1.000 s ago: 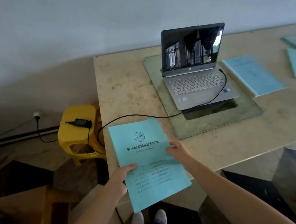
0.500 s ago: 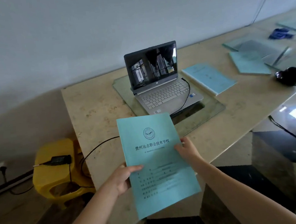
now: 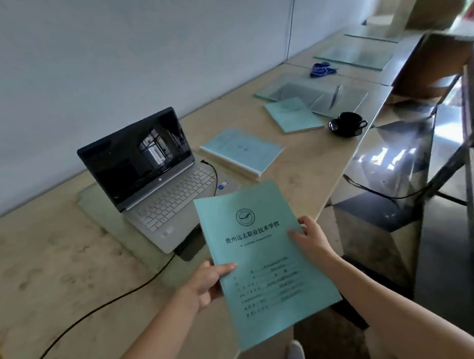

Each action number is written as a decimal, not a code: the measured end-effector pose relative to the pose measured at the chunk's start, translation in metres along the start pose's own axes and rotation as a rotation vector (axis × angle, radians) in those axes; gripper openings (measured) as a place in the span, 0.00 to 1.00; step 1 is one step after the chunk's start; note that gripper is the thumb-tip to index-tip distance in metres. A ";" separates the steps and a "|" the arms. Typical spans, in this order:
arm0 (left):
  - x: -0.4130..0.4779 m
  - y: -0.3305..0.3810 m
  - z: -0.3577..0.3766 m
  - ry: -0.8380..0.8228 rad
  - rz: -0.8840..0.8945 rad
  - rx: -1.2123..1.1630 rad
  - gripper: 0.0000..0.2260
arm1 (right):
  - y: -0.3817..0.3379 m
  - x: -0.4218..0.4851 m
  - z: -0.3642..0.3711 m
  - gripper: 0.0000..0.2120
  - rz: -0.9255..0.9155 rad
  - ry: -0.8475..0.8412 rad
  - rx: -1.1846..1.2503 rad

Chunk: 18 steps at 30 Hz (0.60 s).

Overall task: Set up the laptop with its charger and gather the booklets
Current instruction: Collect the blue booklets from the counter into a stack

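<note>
I hold a teal booklet [image 3: 264, 266] with printed characters above the table's front edge. My left hand [image 3: 208, 283] grips its left edge, thumb on the cover. My right hand [image 3: 312, 240] grips its right edge. An open silver laptop [image 3: 158, 184] with a dark screen sits on a glass sheet [image 3: 103, 218]. A black charger cable [image 3: 103, 305] is plugged into the laptop's right side and runs off to the lower left. A second teal booklet [image 3: 241, 151] lies right of the laptop. A third booklet [image 3: 292, 114] lies farther right.
A black cup on a saucer [image 3: 347, 123] stands near the third booklet. Glass panes [image 3: 317, 92] and a blue object [image 3: 320, 68] lie further along the beige table [image 3: 44, 270]. A dark glossy floor [image 3: 398, 181] shows to the right.
The view has swung to the right, so the laptop now sits at the left and more of the table's right end shows. Both hands keep their hold on the booklet.
</note>
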<state>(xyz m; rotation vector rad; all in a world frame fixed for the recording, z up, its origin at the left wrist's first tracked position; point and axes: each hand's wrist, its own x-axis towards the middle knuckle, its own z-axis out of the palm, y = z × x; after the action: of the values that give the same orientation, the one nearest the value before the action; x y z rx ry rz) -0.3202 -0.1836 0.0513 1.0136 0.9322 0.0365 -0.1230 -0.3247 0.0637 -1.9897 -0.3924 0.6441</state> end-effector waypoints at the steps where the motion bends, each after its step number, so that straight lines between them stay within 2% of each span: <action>1: 0.013 0.006 0.011 -0.004 -0.005 0.002 0.07 | 0.001 0.014 -0.010 0.04 0.000 0.009 0.001; 8: 0.111 0.060 0.099 -0.003 -0.020 0.051 0.05 | 0.006 0.123 -0.087 0.05 0.009 0.044 0.022; 18: 0.208 0.096 0.187 0.004 -0.096 0.002 0.14 | 0.013 0.253 -0.154 0.06 0.052 -0.015 -0.041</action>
<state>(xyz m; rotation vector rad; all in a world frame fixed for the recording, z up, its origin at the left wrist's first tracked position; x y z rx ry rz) -0.0262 -0.1725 0.0233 0.9703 0.9838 -0.0424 0.1724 -0.3082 0.0422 -2.0410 -0.3667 0.6888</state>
